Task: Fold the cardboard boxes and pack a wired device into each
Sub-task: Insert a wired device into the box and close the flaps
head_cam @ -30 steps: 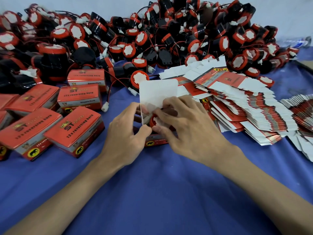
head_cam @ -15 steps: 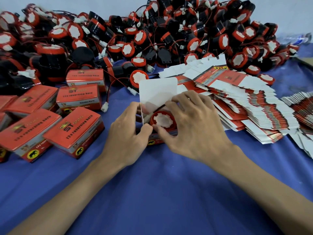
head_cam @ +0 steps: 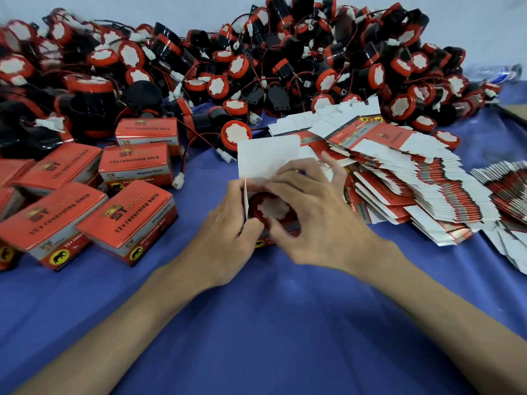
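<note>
**Device going into an open box, both hands engaged**

In the head view, the open cardboard box (head_cam: 268, 158) sits on the blue tabletop (head_cam: 256, 323) directly in front of the person. Its white lid flap stands upright, so the mouth is unobstructed. The left hand (head_cam: 225, 226) pinches the box's left side flap, probably to steady the carton and keep that flap clear. The right hand (head_cam: 319, 223) curls fingers and thumb round the red wired device (head_cam: 266, 208), which lies inside the box, seemingly seating it. Finished boxes (head_cam: 128, 220) lie left, flat blanks (head_cam: 413, 181) right and loose devices (head_cam: 256, 67) behind, all within reach.
</note>
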